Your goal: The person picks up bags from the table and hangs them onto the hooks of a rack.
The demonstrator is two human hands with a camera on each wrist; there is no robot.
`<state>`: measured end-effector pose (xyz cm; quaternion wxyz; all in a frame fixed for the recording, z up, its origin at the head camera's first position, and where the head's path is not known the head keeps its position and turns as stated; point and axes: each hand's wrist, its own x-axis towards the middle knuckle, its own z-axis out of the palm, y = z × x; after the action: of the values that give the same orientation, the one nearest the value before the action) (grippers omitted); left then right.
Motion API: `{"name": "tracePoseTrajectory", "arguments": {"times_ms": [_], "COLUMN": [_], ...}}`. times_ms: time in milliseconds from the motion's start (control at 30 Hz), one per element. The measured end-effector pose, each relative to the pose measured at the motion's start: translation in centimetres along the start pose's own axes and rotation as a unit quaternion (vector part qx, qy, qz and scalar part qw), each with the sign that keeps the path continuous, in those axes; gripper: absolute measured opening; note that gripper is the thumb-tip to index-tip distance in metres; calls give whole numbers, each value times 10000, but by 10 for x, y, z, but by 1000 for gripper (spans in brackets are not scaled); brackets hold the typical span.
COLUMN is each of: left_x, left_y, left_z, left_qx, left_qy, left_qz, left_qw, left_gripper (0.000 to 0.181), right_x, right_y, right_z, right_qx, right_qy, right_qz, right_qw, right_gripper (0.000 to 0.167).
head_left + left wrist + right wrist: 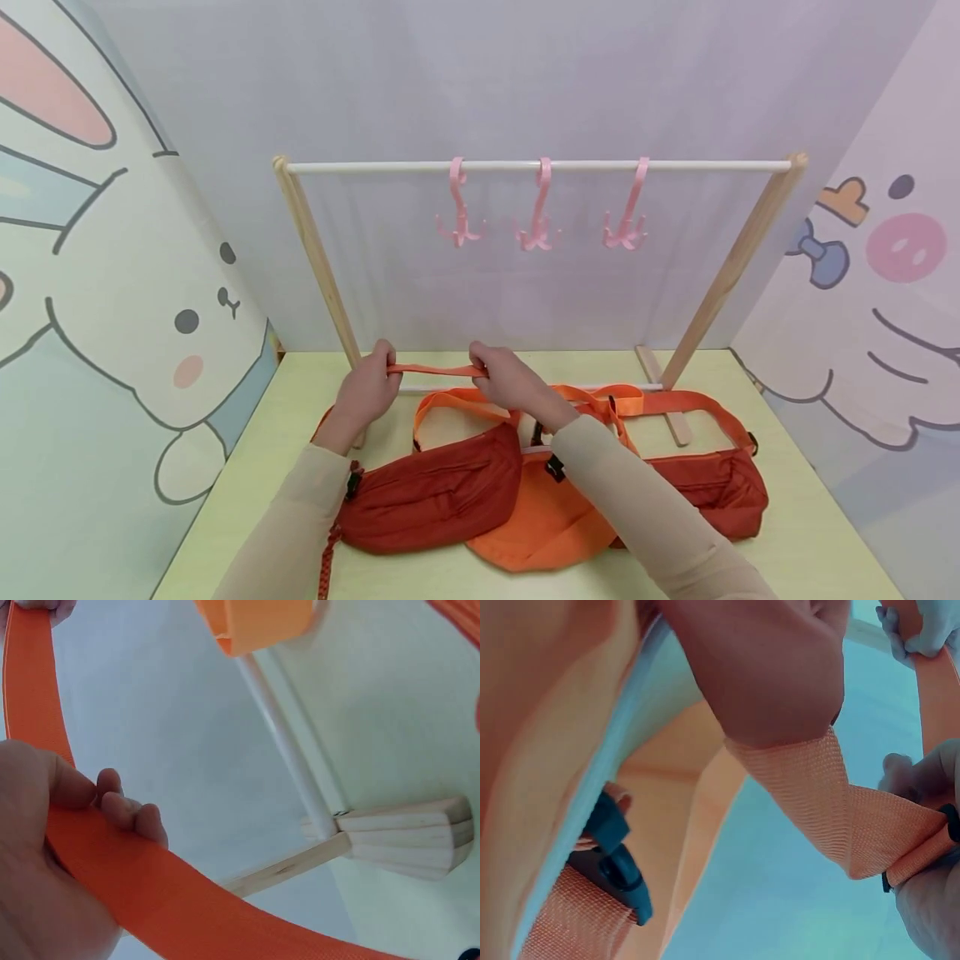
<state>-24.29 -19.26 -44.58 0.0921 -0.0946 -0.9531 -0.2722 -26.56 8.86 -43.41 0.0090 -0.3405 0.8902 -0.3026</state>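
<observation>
Head view: Two forearms in beige sleeves (637, 508) reach forward from the lower edge. Left hand (365, 390) and right hand (517, 379), well apart at about equal height, fingers curled. Held by both: one flat orange-red webbing strap (435, 369), its middle stretched nearly level between the grips. Below the hands, on the pale yellow tabletop (247, 500): one dark red fabric waist bag (442, 492), overlapping one bright orange fabric bag (551, 529); one further dark red fabric bag (720, 487) at right, partly behind the right sleeve. Behind: one wood-and-white rack (337, 167) bearing three pink plastic hooks (461, 218).

Left wrist view: Left hand at the left edge, fingers closed over the strap, which crosses the palm and emerges on both sides: upward to the right hand at the upper left corner, downward to the lower right. Rack's pale wooden foot (409, 836) at right.

Right wrist view: Right hand at the right edge, partly cut off, gripping the strap beside a black plastic slider (952, 823). Webbing folds from the hand to dark red fabric above. One black plastic buckle (611, 851) lower left, apart from the hand.
</observation>
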Motion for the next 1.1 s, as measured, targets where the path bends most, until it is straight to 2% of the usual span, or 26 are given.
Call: {"name": "tracePoseTrajectory", "arguments": {"times_ms": [167,333,500,767,933,1100], "left_x": [-7,-15,-24,-34,-38,-38], "left_y": [4,8,16,30,38,48], "left_z": [-13,-25,-43,-67,-73,-75], "left_qx": [-43,-120,-213,-360,-498,-763], "left_qy": [285,250,101,71,287,712], "left_qz": [148,221,463,643,1003,1557], "left_qw": [9995,9994,9986,9973,9933,9823], "left_gripper": [13,16,26,35,37,35], "right_x": [-7,-14,-23,-41,-50,-57], "right_y": [-10,-19,-27,-29,-28,-32], "right_z": [-7,-17,-33,-60,-72,-82], "right_qx": [275,274,180,174,203,182], "right_qy": [218,335,408,774,1005,1182], "right_qz": [-62,-150,-341,-515,-555,-572], "right_qw": [9994,9990,9984,9955,9932,9912], "right_gripper": [28,15,39,37,37,39]}}
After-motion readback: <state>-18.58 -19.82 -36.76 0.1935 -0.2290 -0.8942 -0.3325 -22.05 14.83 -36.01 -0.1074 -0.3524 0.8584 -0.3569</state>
